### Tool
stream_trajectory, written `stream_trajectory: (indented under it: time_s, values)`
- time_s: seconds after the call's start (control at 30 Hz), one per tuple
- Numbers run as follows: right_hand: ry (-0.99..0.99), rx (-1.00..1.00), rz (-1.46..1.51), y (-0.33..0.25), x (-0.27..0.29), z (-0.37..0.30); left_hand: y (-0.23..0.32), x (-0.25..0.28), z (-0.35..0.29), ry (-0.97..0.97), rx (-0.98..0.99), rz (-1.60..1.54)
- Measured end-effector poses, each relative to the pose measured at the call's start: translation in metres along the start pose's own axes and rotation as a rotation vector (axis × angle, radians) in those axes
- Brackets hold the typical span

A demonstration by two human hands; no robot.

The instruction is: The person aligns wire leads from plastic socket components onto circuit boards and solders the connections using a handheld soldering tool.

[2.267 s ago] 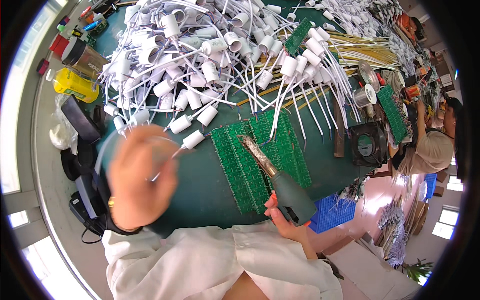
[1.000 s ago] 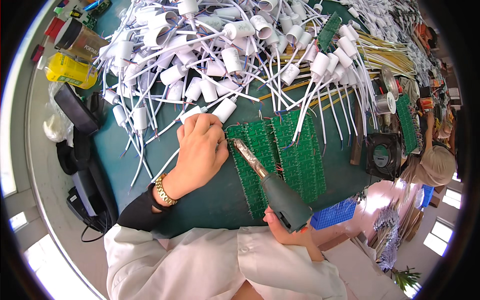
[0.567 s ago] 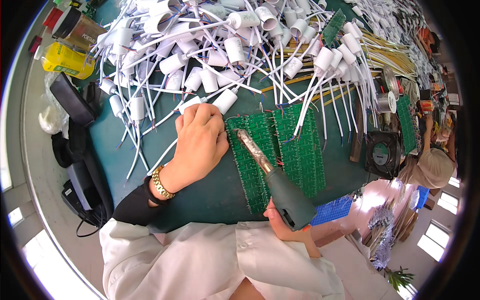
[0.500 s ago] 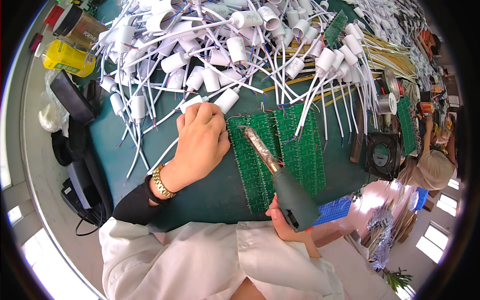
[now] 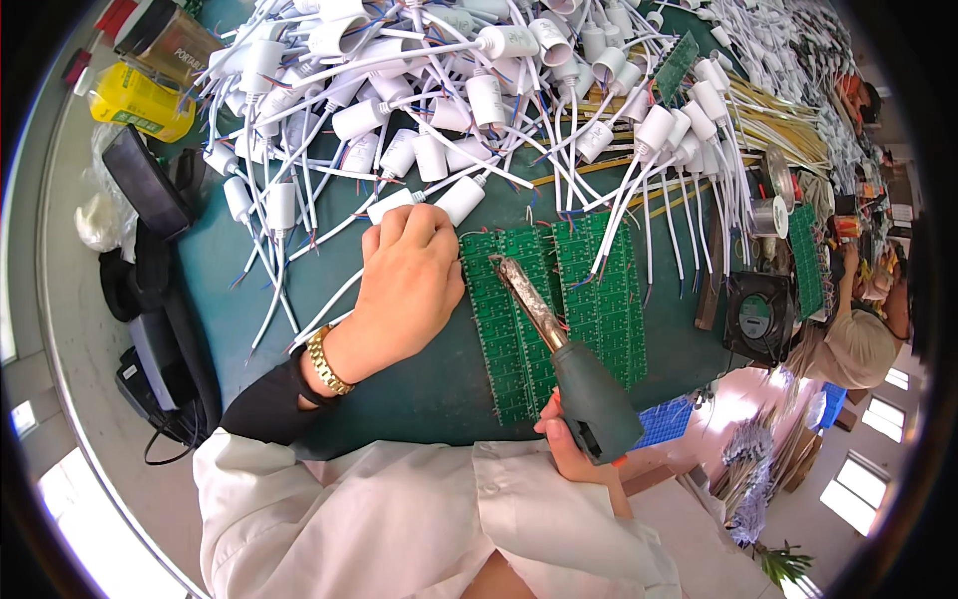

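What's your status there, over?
Right hand holds soldering iron, tip over green circuit boards. Left hand beside boards' left edge, fingertips hidden. White sockets piled beyond.

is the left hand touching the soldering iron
Apart. The head view shows part of a green circuit board in the gap between the left hand and the tip of the soldering iron.
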State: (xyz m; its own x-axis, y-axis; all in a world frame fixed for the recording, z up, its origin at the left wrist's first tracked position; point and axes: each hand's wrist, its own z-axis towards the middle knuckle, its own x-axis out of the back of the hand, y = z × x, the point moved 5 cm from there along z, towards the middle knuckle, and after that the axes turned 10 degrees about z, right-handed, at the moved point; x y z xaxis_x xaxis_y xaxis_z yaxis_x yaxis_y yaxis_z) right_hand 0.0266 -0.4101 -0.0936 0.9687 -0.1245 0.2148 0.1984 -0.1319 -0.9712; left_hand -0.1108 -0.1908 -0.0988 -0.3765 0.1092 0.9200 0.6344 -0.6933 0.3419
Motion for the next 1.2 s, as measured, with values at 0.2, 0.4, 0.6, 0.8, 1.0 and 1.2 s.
stream_trajectory:
  time_s: [0.2,0.4,0.6,0.8,1.0,1.2]
  values:
    - [0.019,-0.005,0.027,0.008,-0.003,-0.003,-0.003,0.006,-0.003,0.015,-0.008,-0.045]
    - [-0.017,-0.008,0.017,0.011,-0.004,-0.003,-0.016,0.007,-0.004,-0.012,0.006,-0.248]
    - [-0.018,-0.024,0.027,0.016,-0.004,-0.006,-0.013,0.007,-0.003,-0.014,-0.031,-0.182]
    - [0.007,-0.038,0.022,0.006,-0.005,0.009,-0.011,0.005,-0.004,0.050,-0.037,-0.175]
    - [0.052,-0.035,-0.019,0.007,-0.004,0.008,-0.008,0.006,-0.001,-0.015,-0.031,-0.134]
    - [0.128,-0.085,0.088,0.000,-0.005,0.010,-0.006,0.004,0.002,0.030,-0.014,-0.130]
